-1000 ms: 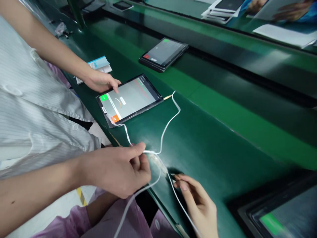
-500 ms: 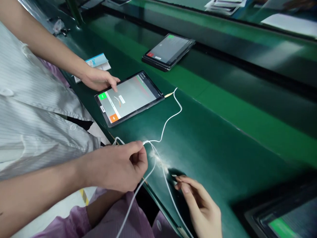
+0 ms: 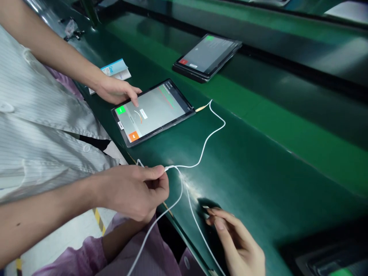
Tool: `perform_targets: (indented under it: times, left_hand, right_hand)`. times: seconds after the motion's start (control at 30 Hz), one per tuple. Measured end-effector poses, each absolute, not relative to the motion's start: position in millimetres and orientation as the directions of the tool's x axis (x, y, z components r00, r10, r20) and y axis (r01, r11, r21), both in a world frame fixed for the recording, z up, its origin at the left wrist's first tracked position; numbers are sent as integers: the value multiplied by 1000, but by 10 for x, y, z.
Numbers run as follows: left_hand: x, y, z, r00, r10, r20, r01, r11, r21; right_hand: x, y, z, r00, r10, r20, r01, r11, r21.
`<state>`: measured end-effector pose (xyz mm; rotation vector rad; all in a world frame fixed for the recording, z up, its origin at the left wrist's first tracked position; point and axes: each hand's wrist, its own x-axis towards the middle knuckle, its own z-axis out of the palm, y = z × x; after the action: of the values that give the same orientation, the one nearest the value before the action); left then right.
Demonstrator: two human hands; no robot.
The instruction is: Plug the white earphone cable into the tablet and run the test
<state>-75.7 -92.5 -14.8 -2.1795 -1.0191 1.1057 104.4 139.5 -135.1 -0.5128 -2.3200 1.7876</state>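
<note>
My right hand [image 3: 240, 239] is at the lower right, thumb and fingertips pinched together; a small pale bit shows at the tips, too small to name. My left hand [image 3: 136, 228] is mostly hidden behind a co-worker's right hand [image 3: 140, 189], below a purple sleeve, so its fingers do not show. That co-worker's hand pinches a white earphone cable [image 3: 205, 143] where it branches; two strands hang toward me. The cable's other end meets the edge of a tablet [image 3: 161, 111] at a yellowish plug [image 3: 202, 108]. The co-worker's left hand [image 3: 116, 90] rests on the tablet's screen edge.
Behind lie stacked tablets [image 3: 204, 57] on the green bench [image 3: 258, 172]. A folded leaflet [image 3: 115, 68] sits by the co-worker's left wrist. Another dark device [image 3: 330, 253] is blurred at the lower right. A plastic-wrapped item [image 3: 71, 28] lies at the far left.
The view has shifted slightly, moving the tablets and cable a little to the right in the picture. The hands keep nearly the same poses, and the cable stays at the tablet.
</note>
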Motion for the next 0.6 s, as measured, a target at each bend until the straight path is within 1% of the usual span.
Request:
perform_targets:
  times: [0.03, 0.07, 0.1, 0.13, 0.17, 0.2, 0.23, 0.27, 0.3, 0.37, 0.4, 0.47, 0.53, 0.57, 0.6]
  left_hand:
    - [-755, -950, -185, 352, 879, -321, 607, -475, -637]
    - [-747, -967, -217, 260, 952, -160, 816, -306, -490]
    - [-734, -976, -242, 99, 995, -17, 970, -101, -223]
    - [-717, -977, -258, -105, 992, 64, 989, 98, 110]
    - [-698, -973, -266, -299, 952, 62, 878, 249, 409]
    - [-678, -965, -266, -450, 893, -3, 693, 351, 630]
    - [-661, -958, -261, -545, 834, -83, 497, 401, 770]
    - [-647, -952, -253, -603, 781, -165, 326, 429, 842]
    - [-636, -950, -245, -642, 731, -233, 185, 442, 878]
    - [-621, -947, -238, -703, 628, -335, -71, 406, 911]
    - [-613, -943, -242, -742, 569, -354, -167, 356, 920]
    - [-584, -911, -267, -857, 414, -308, -232, 224, 947]
    - [-537, -842, -313, -943, 209, -260, -250, 71, 966]
    - [-510, -798, -340, -957, 115, -265, -267, -5, 964]
    - [-484, -753, -368, -955, 47, -291, -294, -79, 952]
  right_hand:
    - [1042, 1390, -1349, -924, 374, -79, 170, 216, -962]
    - [1044, 1387, -1349, -920, 381, -91, 182, 208, -961]
    - [1051, 1387, -1351, -918, 382, -109, 199, 205, -958]
    - [1060, 1388, -1355, -916, 380, -125, 215, 204, -955]
    - [1071, 1391, -1360, -916, 376, -141, 231, 205, -951]
    - [1081, 1392, -1364, -917, 368, -155, 243, 205, -948]
    - [1090, 1393, -1367, -915, 367, -167, 253, 201, -946]
    - [1094, 1392, -1368, -910, 376, -176, 263, 192, -946]
    - [1095, 1389, -1368, -903, 388, -185, 271, 180, -945]
    - [1086, 1382, -1364, -896, 400, -192, 279, 174, -944]
    - [1077, 1378, -1361, -899, 396, -187, 277, 182, -943]
    - [1060, 1375, -1358, -912, 375, -164, 255, 208, -944]
    - [1049, 1377, -1360, -905, 396, -154, 251, 203, -947]
    - [1048, 1379, -1362, -897, 410, -163, 260, 191, -947]
    - [1049, 1381, -1364, -892, 416, -178, 273, 181, -945]
